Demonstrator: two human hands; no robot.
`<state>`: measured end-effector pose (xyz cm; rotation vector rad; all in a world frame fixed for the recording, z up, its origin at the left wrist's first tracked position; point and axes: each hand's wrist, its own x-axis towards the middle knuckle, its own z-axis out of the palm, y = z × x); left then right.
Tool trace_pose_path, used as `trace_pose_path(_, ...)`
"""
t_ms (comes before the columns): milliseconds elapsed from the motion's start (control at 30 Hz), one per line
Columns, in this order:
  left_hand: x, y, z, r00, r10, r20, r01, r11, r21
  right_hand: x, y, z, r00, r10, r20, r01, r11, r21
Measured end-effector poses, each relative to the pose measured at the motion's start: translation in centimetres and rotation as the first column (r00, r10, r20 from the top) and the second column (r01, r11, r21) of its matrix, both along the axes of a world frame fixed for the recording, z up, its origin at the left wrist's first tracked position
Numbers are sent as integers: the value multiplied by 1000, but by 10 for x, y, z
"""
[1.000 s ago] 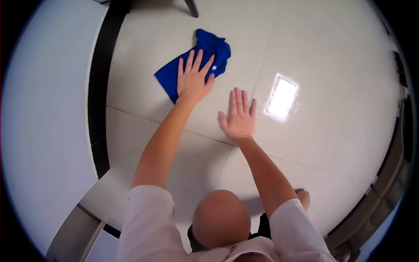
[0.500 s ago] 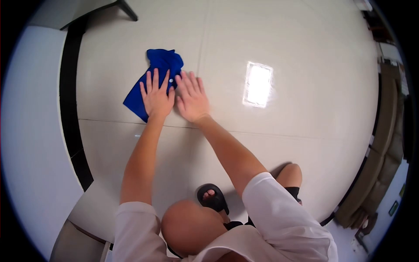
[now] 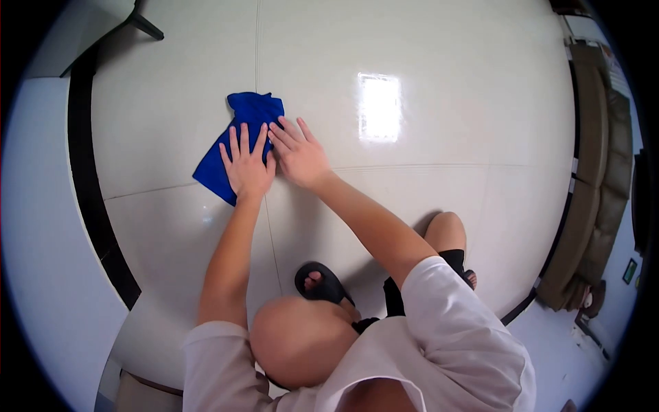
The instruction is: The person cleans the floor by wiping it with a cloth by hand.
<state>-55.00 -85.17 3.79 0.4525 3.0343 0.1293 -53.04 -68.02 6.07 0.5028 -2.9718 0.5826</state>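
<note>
A dark blue piece of cloth (image 3: 214,173), which looks like a garment, lies on the glossy tiled floor, its upper end bunched. My left hand (image 3: 250,175) presses flat on the middle of it, fingers spread. At the cloth's right edge is my right hand (image 3: 304,158), fingers stretched out and apart, with the fingertips touching or just over the cloth. Its thumb is hidden. Whether the right palm rests on the floor I cannot tell.
Pale tiles (image 3: 453,123) surround the cloth, with a bright light reflection (image 3: 379,108). A dark furniture leg (image 3: 147,27) stands upper left by a black baseboard (image 3: 86,165). A brown sofa (image 3: 590,137) lines the right side. My sandalled foot (image 3: 321,281) is below.
Both hands and the cloth have shifted right relative to the floor seams and furniture, while my view turned. The right fingers now cover the small white button seen earlier on the cloth.
</note>
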Motion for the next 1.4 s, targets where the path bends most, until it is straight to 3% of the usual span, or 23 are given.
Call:
trace_pose_path(100, 4, -4, -2, 999, 37, 9, -37, 999, -21, -11, -16, -1, 996, 14, 84, -23, 993, 117)
trace_pose_path(200, 3, -7, -4, 1000, 26, -14, -27, 998, -62, -23, -25, 6, 998, 44, 42, -51, 984, 172)
trace_pose_path(267, 3, -6, -1, 1000, 20, 7, -19, 992, -125, -27, -24, 19, 991, 54, 123, -65, 994, 91)
trace_pose_path(300, 1, -3, 3, 998, 38, 51, -25, 971, -236, -31, -23, 19, 985, 59, 163, -67, 997, 46)
trace_pose_path(433, 0, -8, -15, 993, -30, -117, 13, 990, -143, -21, -22, -12, 999, 0, -42, 2, 998, 59)
trace_pose_path(533, -1, -17, -20, 973, -112, -202, 95, 991, -93, 0, 6, 0, 998, -11, 65, 9, 1000, 24)
trace_pose_path(633, 0, -21, -18, 970, -133, -205, 115, 989, -97, 11, -4, -6, 982, -190, 13, 190, 978, -83)
trace_pose_path(800, -7, -28, -22, 980, -100, -174, 84, 992, -96, 3, -12, -22, 964, -251, -87, 221, 941, -258)
trace_pose_path(833, -6, -27, -23, 981, -88, -172, 76, 994, -77, 2, -14, -24, 972, -214, -95, 199, 969, -146)
trace_pose_path(1000, -3, -24, -42, 982, -42, -182, 19, 992, -124, -3, -29, -29, 966, -244, -85, 235, 967, -101)
trace_pose_path(1133, 3, -13, -45, 989, 1, -147, -43, 959, -282, -10, -37, -30, 968, -242, -68, 230, 962, -146)
trace_pose_path(1233, 11, -2, -39, 992, -2, -126, -27, 972, -233, -11, -20, -22, 984, -177, 4, 176, 976, -125)
trace_pose_path(1400, 19, 22, -39, 997, -8, -76, -7, 979, -203, -10, 7, -22, 989, -144, -24, 141, 984, -108)
